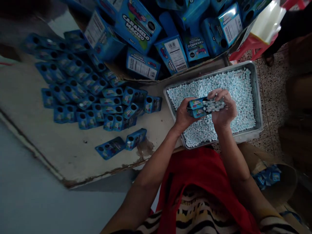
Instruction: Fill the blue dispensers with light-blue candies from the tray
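Above a metal tray (pixel 258 97) full of small pale blue and white candies (pixel 195 131), my left hand (pixel 184 113) grips two small blue candy boxes (pixel 197 104) side by side. Their printed sides read "Caramelo Macizo". My right hand (pixel 225 110) is cupped around a heap of candies (pixel 214 105) against the open ends of these boxes. Its fingers are curled over the heap. Whether some candies are inside the boxes is hidden by the heap.
Many small blue boxes with round holes (pixel 92 79) stand on the worn table (pixel 80 162) at left. A large carton (pixel 146 81) of bigger blue boxes (pixel 138 26) is behind. At lower right stands a brown container (pixel 287 185) with blue packets; a red stool (pixel 255 48) is beyond the tray.
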The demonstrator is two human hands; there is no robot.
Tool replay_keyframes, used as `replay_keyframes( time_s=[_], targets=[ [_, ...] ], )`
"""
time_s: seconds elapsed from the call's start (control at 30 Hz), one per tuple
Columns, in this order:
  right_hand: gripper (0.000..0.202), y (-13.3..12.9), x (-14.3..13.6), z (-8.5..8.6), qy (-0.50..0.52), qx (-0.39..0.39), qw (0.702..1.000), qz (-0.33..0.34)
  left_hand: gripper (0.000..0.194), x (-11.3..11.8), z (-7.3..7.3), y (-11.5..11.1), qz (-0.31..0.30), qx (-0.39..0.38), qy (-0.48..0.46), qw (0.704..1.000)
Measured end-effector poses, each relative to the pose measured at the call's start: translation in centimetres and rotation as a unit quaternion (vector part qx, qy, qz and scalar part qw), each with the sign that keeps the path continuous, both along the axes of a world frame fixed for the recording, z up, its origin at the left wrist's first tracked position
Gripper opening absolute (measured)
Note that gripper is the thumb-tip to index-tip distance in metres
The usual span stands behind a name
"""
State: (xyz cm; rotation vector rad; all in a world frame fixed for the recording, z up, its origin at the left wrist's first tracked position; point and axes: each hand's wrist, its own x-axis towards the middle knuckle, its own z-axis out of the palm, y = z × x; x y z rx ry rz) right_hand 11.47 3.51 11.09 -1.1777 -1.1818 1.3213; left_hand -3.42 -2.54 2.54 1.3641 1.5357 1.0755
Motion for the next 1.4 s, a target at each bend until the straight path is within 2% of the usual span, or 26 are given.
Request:
replay_keyframes(
  time_s=[0.13, 0.23, 0.33, 0.43, 0.5, 0.57, 0.63, 0.7, 0.8, 0.87, 0.9, 0.97, 1.03, 1.1, 1.17, 1.27, 1.33, 1.4],
  targets=[
    [0.050, -0.3, -0.9, -0.9, -0.011, 0.014, 0.999, -0.048, 0.091, 0.4, -1.9, -0.4, 0.016, -0.014, -0.006, 1.000],
    [0.047, -0.5, -1.2, -1.4, -0.005, 0.028, 1.000, -0.013, 0.100, 0.3, -2.6, -0.8, 0.001, 0.009, -0.009, 1.000],
    [0.045, -0.8, -1.6, -1.1, 0.001, 0.031, 0.999, 0.035, 0.113, 0.0, -2.1, -1.0, -0.026, 0.019, 0.001, 0.999],
    [0.045, -1.3, -1.3, -0.4, -0.026, 0.029, 0.997, 0.063, 0.101, -0.5, -1.2, -0.8, -0.047, 0.012, 0.033, 0.998],
    [0.043, -2.0, 0.0, -0.3, -0.067, 0.027, 0.996, 0.052, 0.089, -0.6, -0.8, -0.4, -0.048, 0.038, 0.054, 0.997],
    [0.039, -3.3, 2.2, -0.9, -0.132, 0.021, 0.991, -0.010, 0.088, -0.4, -0.5, -0.1, -0.048, 0.050, 0.059, 0.996],
    [0.032, -5.1, 4.9, -2.5, -0.227, 0.006, 0.968, -0.111, 0.092, 0.2, -0.4, 0.1, -0.043, 0.029, 0.050, 0.997],
    [0.033, -7.2, 7.0, -4.7, -0.324, -0.024, 0.928, -0.182, 0.094, 1.0, -0.4, 0.1, -0.021, 0.007, 0.039, 0.999],
    [0.059, -9.0, 7.6, -8.6, -0.410, -0.065, 0.893, -0.174, 0.090, 1.7, -0.1, -0.1, 0.030, 0.011, 0.048, 0.998],
    [0.069, -8.4, 6.5, -10.9, -0.427, -0.057, 0.886, -0.173, 0.087, 1.3, 0.3, -0.3, 0.046, 0.028, 0.059, 0.997],
    [0.069, -7.6, 5.8, -11.8, -0.424, -0.047, 0.886, -0.182, 0.086, 0.9, 0.6, -0.4, 0.045, 0.041, 0.066, 0.996],
    [0.057, -5.2, 4.5, -13.1, -0.396, -0.038, 0.895, -0.202, 0.082, -0.4, 1.3, -0.6, 0.017, 0.072, 0.095, 0.993],
    [0.043, -2.6, 3.9, -13.8, -0.334, -0.061, 0.913, -0.225, 0.076, -1.8, 1.8, -0.6, -0.028, 0.089, 0.151, 0.984],
    [0.038, -0.8, 4.0, -13.6, -0.217, -0.119, 0.935, -0.253, 0.070, -2.9, 2.2, -0.6, -0.048, 0.078, 0.201, 0.975],
    [0.039, 0.0, 4.4, -12.5, -0.054, -0.196, 0.945, -0.258, 0.069, -3.3, 2.3, -0.7, -0.027, 0.048, 0.215, 0.975],
    [0.046, -0.3, 4.7, -9.6, 0.158, -0.271, 0.933, -0.176, 0.075, -3.3, 2.2, -1.0, -0.020, 0.011, 0.183, 0.983],
    [0.052, -0.5, 4.3, -7.3, 0.220, -0.270, 0.931, -0.114, 0.077, -3.2, 2.2, -1.2, -0.031, 0.003, 0.161, 0.986],
    [0.053, -0.6, 3.5, -5.0, 0.235, -0.244, 0.938, -0.079, 0.078, -3.0, 2.3, -1.4, -0.033, 0.003, 0.148, 0.988]
  ],
)
